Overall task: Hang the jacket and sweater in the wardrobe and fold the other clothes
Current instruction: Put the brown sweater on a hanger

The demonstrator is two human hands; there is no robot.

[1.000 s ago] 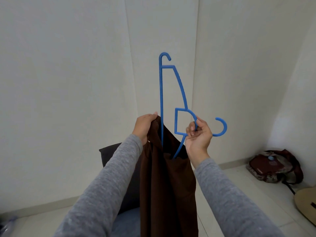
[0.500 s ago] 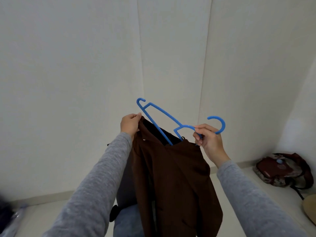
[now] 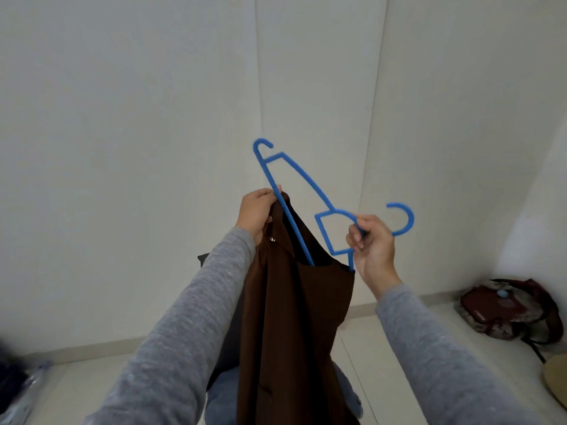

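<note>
the dark brown fabric jacket (image 3: 294, 317) hangs in mid-air in front of the person, held up by its collar. the left hand (image 3: 256, 211) has its fingers curled round the collar edge. the right hand (image 3: 372, 243) pinches the neck of a blue plastic hanger (image 3: 333, 211) just under its hook. the hanger is tilted, one arm pointing up and the other sunk inside the jacket's neck opening. both sleeves are grey knit. behind stand plain white panelled walls (image 3: 153, 148) that meet in a corner. below is a pale tiled floor (image 3: 383, 348), with a maroon bag (image 3: 503, 308) lying by the right wall.
</note>
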